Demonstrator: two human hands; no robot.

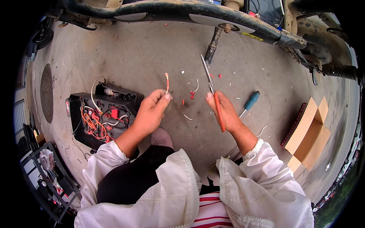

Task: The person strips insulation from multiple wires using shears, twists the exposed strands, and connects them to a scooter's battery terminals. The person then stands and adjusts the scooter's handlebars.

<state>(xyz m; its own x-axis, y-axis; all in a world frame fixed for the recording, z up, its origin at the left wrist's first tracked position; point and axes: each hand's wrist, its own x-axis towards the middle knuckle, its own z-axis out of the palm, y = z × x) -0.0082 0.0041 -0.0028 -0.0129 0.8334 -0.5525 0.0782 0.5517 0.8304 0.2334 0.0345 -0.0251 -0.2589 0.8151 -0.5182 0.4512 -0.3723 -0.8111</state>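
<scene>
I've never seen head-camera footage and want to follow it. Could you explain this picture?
There is no robot here: a wide fisheye camera worn on a person's head looks down past their sleeves, so straight edges bend. The bare left hand pinches a short red wire with a stripped end. The bare right hand holds what looks like orange-handled scissors, pointing away. On the concrete ground lie red and white scraps, a teal-handled screwdriver, an open cardboard box at right, and a black case with wiring at left. A dark vehicle frame crosses the top.
</scene>
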